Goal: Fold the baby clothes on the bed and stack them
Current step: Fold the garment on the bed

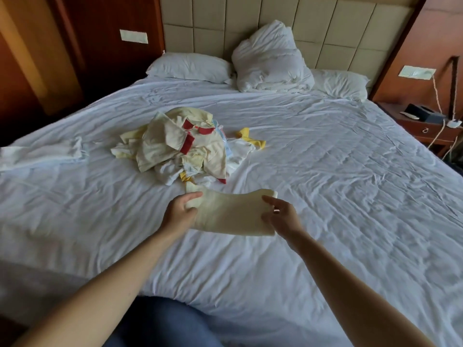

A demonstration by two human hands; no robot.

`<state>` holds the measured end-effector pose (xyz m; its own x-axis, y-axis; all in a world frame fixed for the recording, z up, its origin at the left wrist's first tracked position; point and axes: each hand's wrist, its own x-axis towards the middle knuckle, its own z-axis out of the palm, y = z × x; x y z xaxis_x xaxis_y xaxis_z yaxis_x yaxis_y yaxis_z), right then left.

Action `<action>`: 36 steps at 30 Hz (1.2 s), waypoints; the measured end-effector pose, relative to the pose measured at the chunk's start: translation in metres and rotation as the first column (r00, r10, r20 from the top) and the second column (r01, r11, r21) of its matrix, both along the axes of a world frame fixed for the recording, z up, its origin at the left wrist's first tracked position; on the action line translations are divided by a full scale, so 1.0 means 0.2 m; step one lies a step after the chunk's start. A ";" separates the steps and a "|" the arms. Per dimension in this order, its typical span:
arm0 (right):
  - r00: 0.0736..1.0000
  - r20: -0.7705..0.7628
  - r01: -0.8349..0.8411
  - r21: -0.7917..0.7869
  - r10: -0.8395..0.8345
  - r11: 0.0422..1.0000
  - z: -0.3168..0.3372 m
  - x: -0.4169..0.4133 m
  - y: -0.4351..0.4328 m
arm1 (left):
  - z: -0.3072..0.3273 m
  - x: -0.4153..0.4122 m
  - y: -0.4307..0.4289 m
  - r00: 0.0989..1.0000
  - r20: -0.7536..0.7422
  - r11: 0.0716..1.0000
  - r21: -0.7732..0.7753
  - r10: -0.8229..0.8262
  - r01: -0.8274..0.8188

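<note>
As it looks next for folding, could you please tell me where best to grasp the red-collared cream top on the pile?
Probably pinch the cream top at both shoulders beside the red collar, coming from above: it lies uppermost on the pile with the collar exposed, so it should lift free.

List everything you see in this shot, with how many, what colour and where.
cream garment: one, pale cream, between the hands, nearer than the pile
clothes pile: one, cream, red, white, yellow, mid-bed
white cloth: one, white, bed's left edge
pillows: two, white, by headboard
duvet: one, white, bunched between pillows
sheet: one, white, covers bed
headboard: one, beige, far end
nightstand: one, brown, right of bed
left hand: one, grips garment's left edge
right hand: one, grips garment's right edge
</note>
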<state>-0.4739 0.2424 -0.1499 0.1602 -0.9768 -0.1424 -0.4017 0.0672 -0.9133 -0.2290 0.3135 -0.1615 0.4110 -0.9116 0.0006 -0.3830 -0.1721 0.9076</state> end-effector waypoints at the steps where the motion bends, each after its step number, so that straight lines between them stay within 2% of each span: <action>1: 1.000 0.011 -0.028 -0.013 0.028 1.000 0.02 0.09 0.01 | 0.03 0.08 0.04 0.999 -0.005 0.999 -0.016 0.032 -0.032; 6: 0.981 0.084 -0.170 -0.063 0.175 0.983 0.12 0.58 0.07 | 0.16 0.50 0.25 0.978 -0.003 0.974 -0.091 0.209 -0.209; 18: 0.914 0.101 -0.376 -0.146 0.392 0.915 0.25 1.70 0.10 | 0.30 1.46 0.54 0.902 0.035 0.897 -0.125 0.430 -0.423; 28: 0.864 0.127 -0.459 -0.193 0.486 0.867 0.24 2.73 -0.18 | 0.28 2.35 0.36 0.804 0.043 0.794 -0.202 0.593 -0.574; 36: 0.860 0.126 -0.469 -0.189 0.495 0.863 0.05 3.39 -0.46 | 0.04 3.01 0.05 0.764 0.045 0.754 -0.208 0.643 -0.623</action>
